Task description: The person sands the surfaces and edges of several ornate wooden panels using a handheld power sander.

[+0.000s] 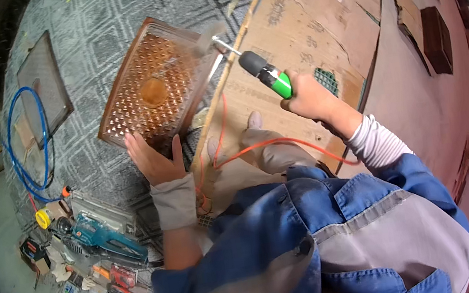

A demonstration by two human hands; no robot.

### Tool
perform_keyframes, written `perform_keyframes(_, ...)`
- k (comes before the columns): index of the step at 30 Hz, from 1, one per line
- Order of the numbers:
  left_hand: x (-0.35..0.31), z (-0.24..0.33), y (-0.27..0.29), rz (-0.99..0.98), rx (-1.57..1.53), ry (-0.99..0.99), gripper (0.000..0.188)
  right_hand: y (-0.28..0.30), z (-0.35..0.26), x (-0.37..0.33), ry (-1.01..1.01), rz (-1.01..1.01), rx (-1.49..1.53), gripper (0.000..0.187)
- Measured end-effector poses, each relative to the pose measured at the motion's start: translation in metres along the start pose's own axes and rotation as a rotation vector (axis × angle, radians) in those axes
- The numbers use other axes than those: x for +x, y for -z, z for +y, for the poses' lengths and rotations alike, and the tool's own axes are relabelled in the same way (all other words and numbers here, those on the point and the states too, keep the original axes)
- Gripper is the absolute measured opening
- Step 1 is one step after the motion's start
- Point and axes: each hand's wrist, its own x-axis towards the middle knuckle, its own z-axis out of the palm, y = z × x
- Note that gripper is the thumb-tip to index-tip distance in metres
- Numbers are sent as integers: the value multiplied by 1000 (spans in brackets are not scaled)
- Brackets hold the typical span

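Note:
A brown carved wooden panel (pixel 154 91) with a diamond-patterned face and a round plain spot in its middle lies on the patterned grey carpet. My left hand (pixel 154 157), fingers stretched out, presses flat on its near edge. In my right hand (pixel 312 96) is a green and black handheld power tool (pixel 265 73) with a long thin metal shaft. The shaft points left at the panel's right edge. Its tip is a blur there, so I cannot tell the bit's shape or whether it touches the wood.
Flattened cardboard (pixel 288 19) covers the right side. An orange hose (pixel 274 141) loops past my legs. On the left are a blue hose (pixel 15 152), another panel (pixel 48 91), a teal power tool (pixel 106 233) and several bottles and small tools. A dark wooden box (pixel 437 41) stands far right.

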Motion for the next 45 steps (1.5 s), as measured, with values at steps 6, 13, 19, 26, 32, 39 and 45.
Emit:
perform_keyframes(6,-22,-12,9,-49,-21,165,61,-2,-63,18,47,-158,72,37)
perform_keyframes(13,-26,-12,10,-42,-43,235,62,-72,-138,68,-1,-125,129,47)
perform_keyframes(19,-26,-17,2,16,-8,205,63,-123,-201,29,200,-295,-104,44)
perform_keyframes(26,-28,-16,3,-67,71,238,67,-125,-203,30,101,-133,-172,41)
perform_keyframes(32,-26,-16,11,-153,161,156,81,-153,-211,16,182,-265,-170,41)
perform_keyframes(39,-23,-11,12,-100,99,253,64,-100,-169,58,-45,-90,-51,40)
perform_keyframes(45,-19,-9,17,-111,82,228,64,-90,-163,65,129,7,-51,39)
